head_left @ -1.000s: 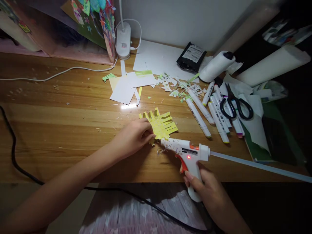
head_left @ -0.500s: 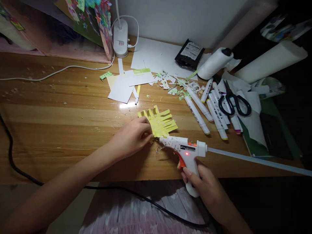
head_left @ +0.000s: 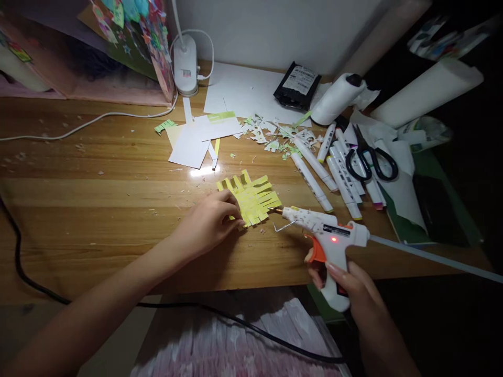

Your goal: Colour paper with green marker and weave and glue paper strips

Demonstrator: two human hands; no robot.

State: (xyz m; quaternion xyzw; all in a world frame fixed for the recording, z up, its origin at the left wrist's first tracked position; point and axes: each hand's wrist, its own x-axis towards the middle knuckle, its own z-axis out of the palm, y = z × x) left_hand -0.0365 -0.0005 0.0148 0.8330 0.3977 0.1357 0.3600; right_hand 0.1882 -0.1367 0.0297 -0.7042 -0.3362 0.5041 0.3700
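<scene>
A woven mat of yellow paper strips (head_left: 253,201) lies on the wooden table, its loose strip ends sticking out at the top and right. My left hand (head_left: 214,217) pinches the mat's lower left edge, fingers closed. In my right hand (head_left: 349,280) is a white hot glue gun (head_left: 322,228) with an orange trigger and a lit red light. Its metal nozzle points left, close to the mat's right edge; whether it touches is hard to tell. A long translucent glue stick (head_left: 424,256) runs out of the gun's back.
White markers (head_left: 312,180) and black-handled scissors (head_left: 371,159) lie to the right. Paper scraps (head_left: 271,133) and white cards (head_left: 190,141) lie farther back. A black cable (head_left: 220,311) crosses below the table edge. A white lamp base (head_left: 185,68) stands at the back.
My right hand has moved the glue gun rightward, from the mat's lower edge to its right edge. The left hand keeps its hold on the mat. The view has shifted slightly.
</scene>
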